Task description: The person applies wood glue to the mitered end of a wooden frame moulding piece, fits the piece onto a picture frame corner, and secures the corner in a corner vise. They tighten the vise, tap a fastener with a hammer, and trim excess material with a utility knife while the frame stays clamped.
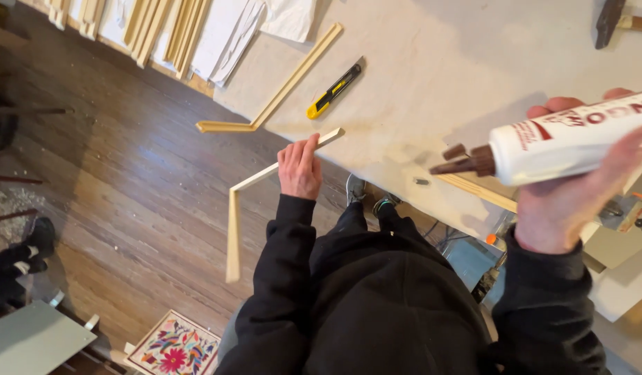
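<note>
glue bottle: white, red markings, brown nozzle
utility knife: yellow and black
L-shaped wood strip: pale cream
sleeves: black
floor: dark brown planks
embroidered cushion: cream, multicoloured floral pattern

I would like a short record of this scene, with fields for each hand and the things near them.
Left hand: grips an L-shaped wooden frame piece, held off the table edge
Right hand: holds a white glue bottle, brown nozzle pointing left
Table: covered with pale cloth
On table: yellow utility knife, second L-shaped frame piece
Floor: dark wood boards
</note>
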